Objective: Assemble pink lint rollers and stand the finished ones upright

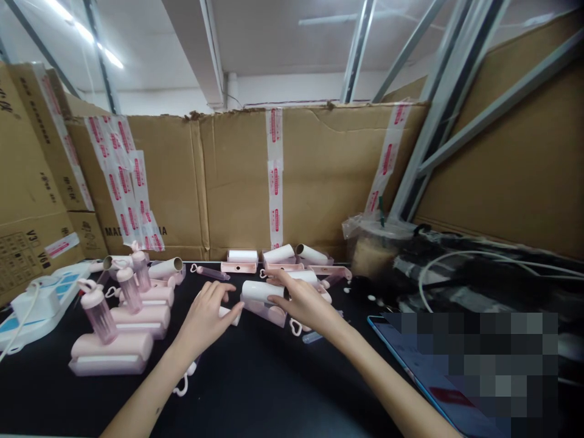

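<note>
A white paper roll (pixel 260 291) lies over a pale pink case (pixel 267 312) in the middle of the table. My right hand (pixel 303 298) has its thumb and fingers around the right end of that roll. To the left of the roll is my left hand (pixel 207 313), its thumb and fingers apart with nothing held. Just behind its thumb, a small pale piece (pixel 235 317) is partly hidden. Beside my right wrist lie a heart-shaped pink loop (pixel 296 328) and a clear bluish piece (pixel 312 337). Another pink loop (pixel 181 384) shows beside my left forearm.
Several pink cases (pixel 112 347) with upright handles (pixel 101 322) stand at the left. More white rolls (pixel 243 256) and cases line the back, before a cardboard wall (pixel 237 182). A power strip (pixel 50 316), a drink cup (pixel 376 249) and a phone (pixel 424 371) flank the workspace.
</note>
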The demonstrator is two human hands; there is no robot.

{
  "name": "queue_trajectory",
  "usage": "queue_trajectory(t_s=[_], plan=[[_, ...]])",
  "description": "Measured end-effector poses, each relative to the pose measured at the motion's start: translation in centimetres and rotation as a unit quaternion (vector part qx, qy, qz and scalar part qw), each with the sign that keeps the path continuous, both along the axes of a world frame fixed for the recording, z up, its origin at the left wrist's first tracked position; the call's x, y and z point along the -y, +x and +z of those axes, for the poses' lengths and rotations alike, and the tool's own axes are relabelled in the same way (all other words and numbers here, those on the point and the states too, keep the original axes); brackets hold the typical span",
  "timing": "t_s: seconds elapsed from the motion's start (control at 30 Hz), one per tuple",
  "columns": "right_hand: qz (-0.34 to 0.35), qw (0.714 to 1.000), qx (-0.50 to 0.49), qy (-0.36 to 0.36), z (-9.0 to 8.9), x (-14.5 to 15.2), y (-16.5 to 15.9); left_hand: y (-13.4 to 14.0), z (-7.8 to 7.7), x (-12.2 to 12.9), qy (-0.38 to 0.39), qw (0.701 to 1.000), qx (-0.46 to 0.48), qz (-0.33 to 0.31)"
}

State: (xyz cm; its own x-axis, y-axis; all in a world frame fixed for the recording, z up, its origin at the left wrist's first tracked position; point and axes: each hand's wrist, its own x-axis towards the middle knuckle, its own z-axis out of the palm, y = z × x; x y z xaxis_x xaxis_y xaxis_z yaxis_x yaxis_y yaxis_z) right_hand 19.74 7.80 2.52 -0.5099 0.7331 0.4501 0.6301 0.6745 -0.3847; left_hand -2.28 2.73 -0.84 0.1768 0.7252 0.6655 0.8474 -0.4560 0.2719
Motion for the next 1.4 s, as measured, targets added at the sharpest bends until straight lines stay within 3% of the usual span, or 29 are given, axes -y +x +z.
queue_trajectory(t_s=[0.1,0.17,0.23,0.3,0.37,0.47,0.57,0.7,0.83,0.93,1.07,1.23,1.4], plan=[[0.081,0.989,-0.123,-0.006,0.4,1.1,-0.5,0.6,-0.3,-0.1,0.053,0.997,-0.045,-0.030],[0.136,0.972,-0.191,-0.027,0.5,1.5,-1.0,0.7,-0.4,-0.1,0.051,0.995,-0.078,-0.032],[0.150,0.964,-0.216,-0.040,0.6,0.9,-1.2,0.4,-0.3,-0.2,0.031,0.996,-0.086,-0.017],[0.121,0.980,-0.159,-0.011,0.9,-0.5,-1.1,-0.1,0.0,-0.2,0.008,0.998,-0.059,0.008],[0.105,0.994,-0.017,0.032,1.1,-2.4,-1.1,-0.6,0.2,0.0,-0.006,0.999,-0.004,0.034],[0.164,0.973,0.162,0.023,0.6,-4.7,-1.5,-0.7,0.4,0.2,-0.023,0.997,0.062,0.038],[0.196,0.960,0.200,-0.001,-0.7,-5.8,-2.7,-0.2,0.5,0.4,-0.045,0.996,0.083,0.004],[0.196,0.968,0.155,0.003,-1.4,-5.8,-3.4,0.1,0.3,0.3,-0.062,0.995,0.068,-0.025],[0.169,0.983,0.073,0.019,-0.6,-4.6,-2.4,0.1,-0.1,0.1,-0.071,0.993,0.096,-0.008],[0.136,0.990,-0.034,0.003,-0.3,-3.0,-1.8,0.2,-0.3,-0.1,-0.074,0.990,0.118,-0.011],[0.144,0.973,-0.181,-0.027,-0.9,-0.8,-2.1,0.2,-0.3,-0.2,-0.083,0.990,0.116,-0.015],[0.136,0.973,-0.179,0.040,-1.4,0.2,-2.6,0.0,-0.2,-0.3,-0.083,0.987,0.134,-0.023],[0.131,0.967,-0.215,0.047,-0.5,0.0,-2.1,0.0,-0.4,-0.2,-0.094,0.988,0.120,-0.034]])
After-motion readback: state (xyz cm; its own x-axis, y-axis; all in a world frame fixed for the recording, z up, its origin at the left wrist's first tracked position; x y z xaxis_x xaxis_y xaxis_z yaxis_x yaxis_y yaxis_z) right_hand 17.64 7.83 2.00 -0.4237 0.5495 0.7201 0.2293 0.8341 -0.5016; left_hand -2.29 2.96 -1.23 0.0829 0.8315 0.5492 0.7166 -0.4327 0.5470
